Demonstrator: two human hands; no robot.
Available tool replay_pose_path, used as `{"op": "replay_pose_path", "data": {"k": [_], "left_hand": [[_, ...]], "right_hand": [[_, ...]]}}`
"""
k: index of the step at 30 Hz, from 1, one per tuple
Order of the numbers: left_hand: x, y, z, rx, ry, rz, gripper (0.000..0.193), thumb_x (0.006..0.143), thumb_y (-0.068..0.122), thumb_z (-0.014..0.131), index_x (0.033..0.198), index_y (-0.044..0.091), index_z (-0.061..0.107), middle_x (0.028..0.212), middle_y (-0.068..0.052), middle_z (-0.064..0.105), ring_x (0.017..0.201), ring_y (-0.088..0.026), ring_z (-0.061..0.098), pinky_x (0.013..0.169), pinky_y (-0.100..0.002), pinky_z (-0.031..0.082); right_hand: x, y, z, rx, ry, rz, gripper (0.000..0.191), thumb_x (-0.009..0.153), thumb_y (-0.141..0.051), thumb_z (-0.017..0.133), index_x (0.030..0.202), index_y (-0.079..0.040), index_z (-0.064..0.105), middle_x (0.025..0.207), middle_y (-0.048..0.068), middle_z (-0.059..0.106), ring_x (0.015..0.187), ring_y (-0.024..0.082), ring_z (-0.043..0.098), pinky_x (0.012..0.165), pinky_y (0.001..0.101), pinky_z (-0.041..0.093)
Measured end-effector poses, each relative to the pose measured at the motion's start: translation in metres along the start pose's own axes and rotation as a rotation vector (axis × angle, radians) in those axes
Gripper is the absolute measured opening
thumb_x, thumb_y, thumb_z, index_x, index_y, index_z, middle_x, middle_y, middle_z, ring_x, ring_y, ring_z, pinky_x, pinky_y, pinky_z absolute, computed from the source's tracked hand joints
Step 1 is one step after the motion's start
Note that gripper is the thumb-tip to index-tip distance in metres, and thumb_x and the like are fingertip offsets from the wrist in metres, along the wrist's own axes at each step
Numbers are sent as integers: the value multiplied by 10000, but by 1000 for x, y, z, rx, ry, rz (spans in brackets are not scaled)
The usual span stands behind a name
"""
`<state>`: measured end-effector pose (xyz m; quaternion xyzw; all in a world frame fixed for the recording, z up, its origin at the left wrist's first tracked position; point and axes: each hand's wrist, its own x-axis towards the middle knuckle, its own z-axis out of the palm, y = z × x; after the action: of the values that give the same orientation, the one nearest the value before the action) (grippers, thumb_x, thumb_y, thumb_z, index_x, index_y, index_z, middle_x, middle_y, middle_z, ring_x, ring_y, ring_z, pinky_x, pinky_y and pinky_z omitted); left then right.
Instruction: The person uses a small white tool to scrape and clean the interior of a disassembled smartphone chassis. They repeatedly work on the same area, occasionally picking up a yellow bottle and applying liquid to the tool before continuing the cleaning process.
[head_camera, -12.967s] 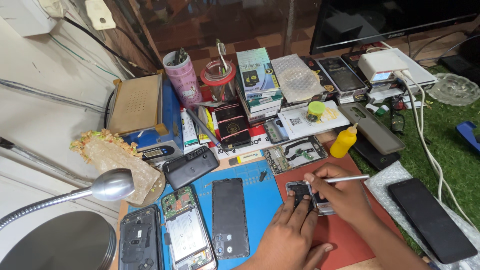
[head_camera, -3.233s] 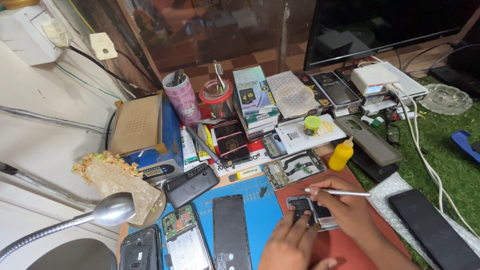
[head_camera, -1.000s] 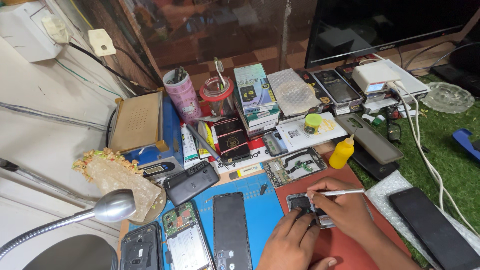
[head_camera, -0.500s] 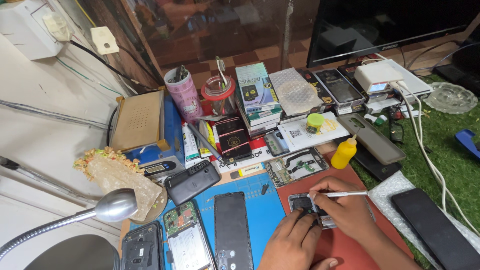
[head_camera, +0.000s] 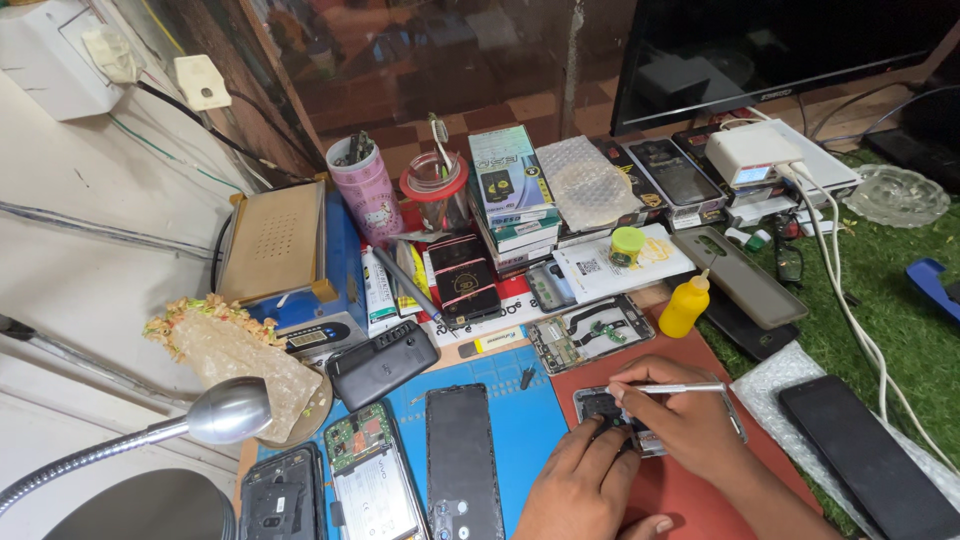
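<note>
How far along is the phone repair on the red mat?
Done: the phone on the red mat lies opened, its inside exposed. In hand: the left hand steadies it while the right hand works tweezers over its middle. Left: it is not closed up, and a bare frame and three more opened phones on the blue mat lie untouched.

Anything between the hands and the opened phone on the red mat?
Nothing visible. The left hand rests its fingers on the opened phone, and the right hand lies over it holding tweezers. The yellow bottle stands behind, apart.
</note>
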<state>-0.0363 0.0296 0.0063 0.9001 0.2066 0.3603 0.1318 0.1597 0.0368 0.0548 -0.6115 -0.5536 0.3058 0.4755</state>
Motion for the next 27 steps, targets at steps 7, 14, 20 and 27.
{"op": "replay_pose_path", "data": {"k": [7, 14, 20, 27], "left_hand": [[-1, -1, 0, 2, 9, 9, 674, 941, 575, 763, 1211, -39, 701, 1322, -240, 641, 1322, -453, 597, 1138, -526, 492], [-1, -1, 2, 8, 4, 8, 685, 948, 586, 747, 1232, -35, 701, 1335, -231, 637, 1333, -447, 597, 1141, -518, 492], [-1, -1, 2, 10, -3, 5, 683, 956, 587, 741, 1234, -35, 700, 1332, -231, 637, 1333, -447, 595, 1142, -515, 490], [-1, -1, 1, 8, 1, 3, 676, 958, 584, 743, 1231, -33, 702, 1328, -233, 639, 1324, -451, 600, 1129, -516, 495]], "right_hand": [[1, -1, -2, -57, -14, -75, 141, 832, -52, 705, 950, 3, 761, 883, 42, 809, 819, 93, 778, 720, 266, 600], [2, 17, -3, 45, 23, -6, 64, 843, -28, 694, 879, 10, 730, 795, 56, 762, 739, 87, 683, 663, 265, 547], [2, 9, -2, -48, 31, -37, 84, 826, -66, 729, 875, 1, 742, 791, 54, 780, 724, 96, 706, 653, 271, 558], [1, -5, -1, -128, 28, -59, 121, 815, -94, 737, 897, -8, 755, 817, 50, 805, 738, 118, 762, 665, 285, 585]]}}
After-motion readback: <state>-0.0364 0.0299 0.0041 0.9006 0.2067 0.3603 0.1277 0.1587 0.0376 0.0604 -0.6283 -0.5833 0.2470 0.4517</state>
